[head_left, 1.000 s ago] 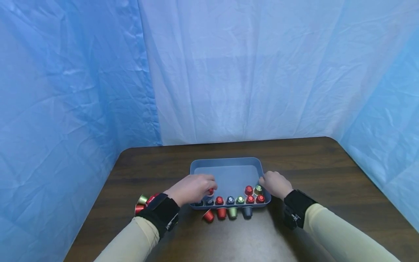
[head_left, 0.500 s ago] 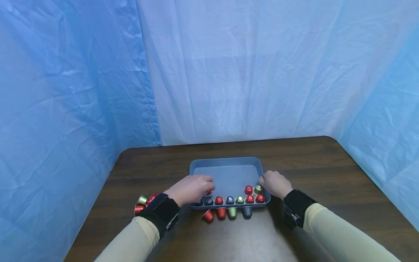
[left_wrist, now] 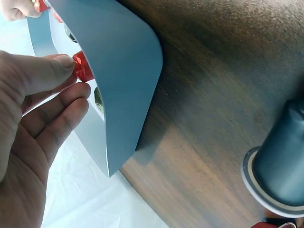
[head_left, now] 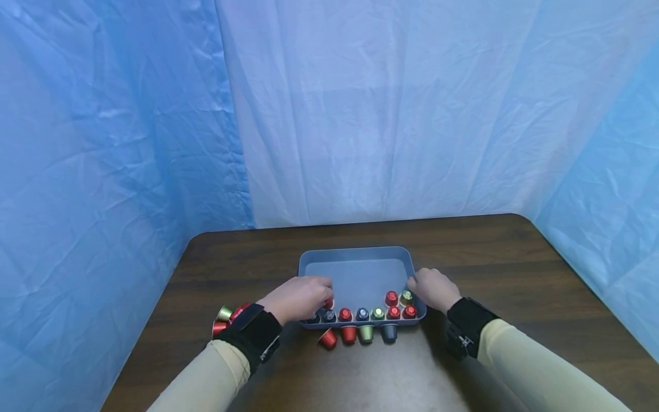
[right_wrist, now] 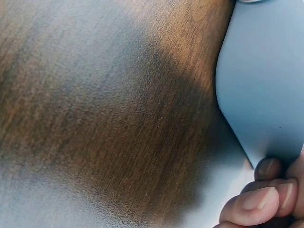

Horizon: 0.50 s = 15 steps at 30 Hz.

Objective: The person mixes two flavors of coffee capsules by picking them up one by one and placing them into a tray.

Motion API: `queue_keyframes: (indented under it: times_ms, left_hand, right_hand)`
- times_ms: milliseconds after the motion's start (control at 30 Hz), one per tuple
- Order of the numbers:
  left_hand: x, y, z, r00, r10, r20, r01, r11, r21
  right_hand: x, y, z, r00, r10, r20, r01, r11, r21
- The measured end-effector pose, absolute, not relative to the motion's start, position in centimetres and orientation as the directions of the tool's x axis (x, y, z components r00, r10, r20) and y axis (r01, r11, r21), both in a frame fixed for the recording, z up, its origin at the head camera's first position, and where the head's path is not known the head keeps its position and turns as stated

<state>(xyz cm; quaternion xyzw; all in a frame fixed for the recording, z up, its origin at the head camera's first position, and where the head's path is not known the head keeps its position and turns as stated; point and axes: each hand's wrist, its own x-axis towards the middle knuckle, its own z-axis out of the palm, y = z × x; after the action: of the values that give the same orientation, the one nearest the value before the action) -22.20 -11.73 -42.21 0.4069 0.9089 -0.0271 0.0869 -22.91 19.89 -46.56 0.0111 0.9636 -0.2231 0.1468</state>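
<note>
A grey-blue tray (head_left: pixel 355 250) holds coffee capsules standing upside down: a front row of red, dark blue and green ones, plus a red capsule (head_left: pixel 391 298) and a green capsule (head_left: pixel 407 297) behind it at the right. Inside the tray's left part, my left hand (head_left: pixel 301 297) pinches a red coffee capsule (left_wrist: pixel 83 67) between thumb and index finger, its other fingers loosely bent. At the tray's right wall is my right hand (head_left: pixel 435 290), gripping the rim with curled fingers (right_wrist: pixel 254 204); part of that grip is hidden.
Along the tray's front side lie a tilted red capsule (head_left: pixel 328 339), another red capsule (head_left: pixel 348 335), a green capsule (head_left: pixel 366 334) and a dark blue capsule (head_left: pixel 389 333). More capsules, including a green one (head_left: pixel 224 313), sit left behind the left wrist on the wooden table (head_left: pixel 489 252).
My left hand has shifted slightly left with the red capsule still pinched in it. The right hand and the tray have stayed in place.
</note>
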Motion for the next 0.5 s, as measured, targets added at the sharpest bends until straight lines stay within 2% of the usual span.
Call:
queue_keyframes:
  times_ms: [233, 500]
  left_hand:
    - [-22.22, -11.81, -42.19, -0.655, 0.735, -0.175, 0.744, 0.668, 0.023]
    - [-22.14, -12.51, -41.45, -0.671, 0.728, -0.137, 0.724, 0.684, 0.087]
  right_hand:
    - [-22.85, 19.77, -46.43, -0.957, -0.040, -0.288, 0.090, 0.901, -0.425]
    - [-22.83, 19.78, -46.42, -0.957, -0.041, -0.289, 0.089, 0.902, -0.423]
